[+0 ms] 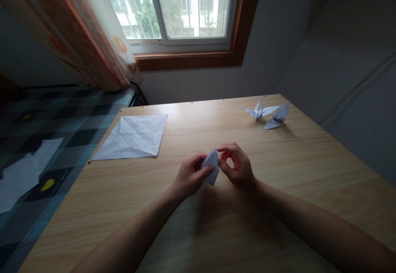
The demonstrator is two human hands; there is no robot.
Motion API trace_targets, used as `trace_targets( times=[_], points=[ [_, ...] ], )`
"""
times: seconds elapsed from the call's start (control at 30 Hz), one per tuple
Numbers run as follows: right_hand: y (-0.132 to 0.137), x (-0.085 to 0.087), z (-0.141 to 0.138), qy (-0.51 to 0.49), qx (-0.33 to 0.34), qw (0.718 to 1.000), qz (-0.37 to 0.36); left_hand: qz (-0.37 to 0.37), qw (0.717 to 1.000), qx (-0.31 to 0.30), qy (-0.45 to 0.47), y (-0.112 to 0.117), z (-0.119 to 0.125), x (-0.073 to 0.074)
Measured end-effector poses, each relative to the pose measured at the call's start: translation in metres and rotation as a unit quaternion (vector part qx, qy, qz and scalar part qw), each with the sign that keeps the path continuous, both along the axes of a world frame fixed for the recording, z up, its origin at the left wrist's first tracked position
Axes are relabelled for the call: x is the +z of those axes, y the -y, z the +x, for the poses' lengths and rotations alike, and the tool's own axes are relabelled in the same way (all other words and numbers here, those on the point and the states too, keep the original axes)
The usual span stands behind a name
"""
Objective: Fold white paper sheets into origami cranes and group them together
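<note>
A small piece of folded white paper (213, 175) is held up above the middle of the wooden table. My left hand (192, 174) pinches it from the left, thumb across its near face and fingers behind. At its right edge is my right hand (237, 166), thumb and index finger bent into a ring with their tips at the paper's upper right side. Whether those two tips grip the edge or only touch it, I cannot tell. The lower point of the paper hangs free below my left thumb.
Two folded paper cranes, one (259, 111) beside another (277, 117), stand at the table's (303, 174) back right. A creased paper square (136, 137) lies back left. Left of the table, white sheets (21, 178) rest on checked cloth (89, 112). A window (194, 9) is behind.
</note>
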State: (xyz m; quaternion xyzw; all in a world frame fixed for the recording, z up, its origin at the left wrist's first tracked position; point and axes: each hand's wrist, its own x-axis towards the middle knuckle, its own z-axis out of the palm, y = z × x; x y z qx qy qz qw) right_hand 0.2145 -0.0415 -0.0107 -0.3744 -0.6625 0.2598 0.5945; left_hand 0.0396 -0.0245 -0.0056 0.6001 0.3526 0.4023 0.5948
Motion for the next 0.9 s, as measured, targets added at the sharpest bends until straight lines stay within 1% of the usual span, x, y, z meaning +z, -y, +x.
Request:
trace_targets(
  times=[0.13,0.37,0.53,0.63,0.8,0.9],
  points=[
    [-0.001,-0.001,0.0,0.006,-0.005,1.0,0.006,-0.007,1.0,0.005,0.002,0.0,0.0,0.002],
    [-0.001,0.006,0.001,0.081,-0.027,0.994,0.073,-0.016,1.0,-0.001,0.004,0.0,-0.001,0.002],
    [-0.001,0.008,-0.001,0.06,-0.051,0.992,0.096,-0.014,1.0,-0.002,0.007,-0.001,-0.001,-0.001],
    [-0.002,0.007,0.0,0.056,-0.035,0.994,0.087,-0.009,1.0,-0.005,0.012,-0.001,-0.001,-0.002],
    [-0.006,0.008,0.003,0.052,0.0,0.997,0.048,-0.017,1.0,-0.011,0.016,-0.001,-0.001,-0.001],
    [-0.007,0.01,0.005,0.058,0.011,0.997,0.046,-0.023,1.0,-0.007,0.01,-0.002,0.0,0.0]
  ],
)
